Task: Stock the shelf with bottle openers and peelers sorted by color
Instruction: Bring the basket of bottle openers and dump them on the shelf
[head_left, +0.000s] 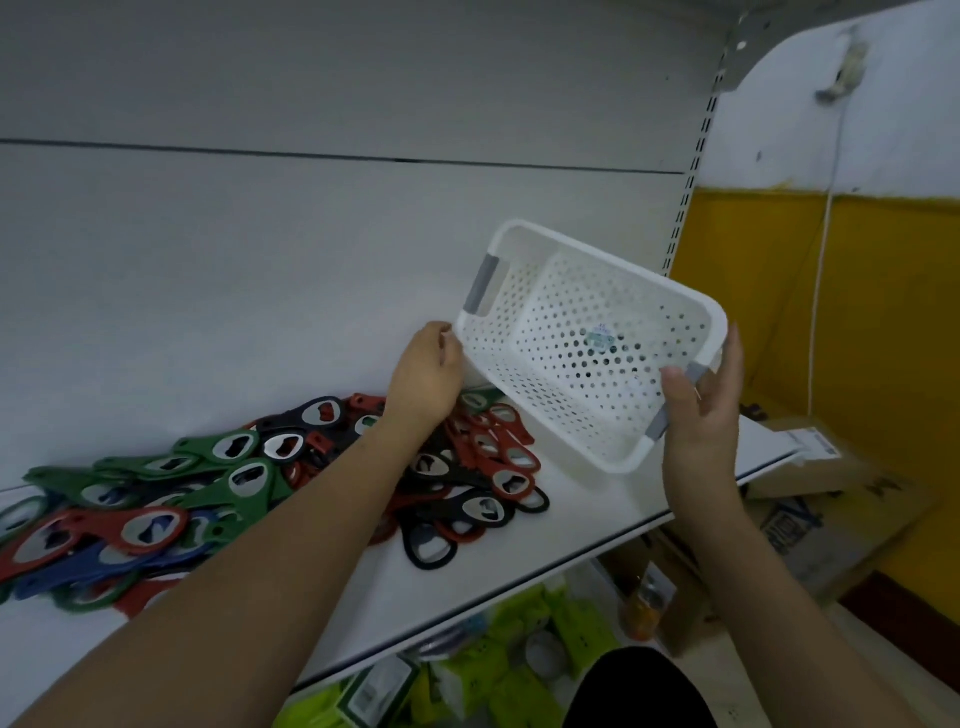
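Note:
A white perforated basket (587, 332) with grey handles is held tilted above the white shelf (597, 519), its open side facing me and nothing inside it. My left hand (426, 379) grips its left rim. My right hand (701, 410) holds its right end by the grey handle. Below and to the left, a mixed heap of bottle openers (291, 467) lies on the shelf: green ones (223, 449) at the back left, red ones (498, 452) and black ones (431, 545) in the middle, blue ones (88, 566) at the far left.
The shelf's back panel (260, 249) rises behind the heap. A lower shelf holds lime-green packs (524, 654). Cardboard boxes (831, 499) stand on the floor at right, before a yellow wall (857, 291). A slotted upright (691, 171) marks the shelf's right end.

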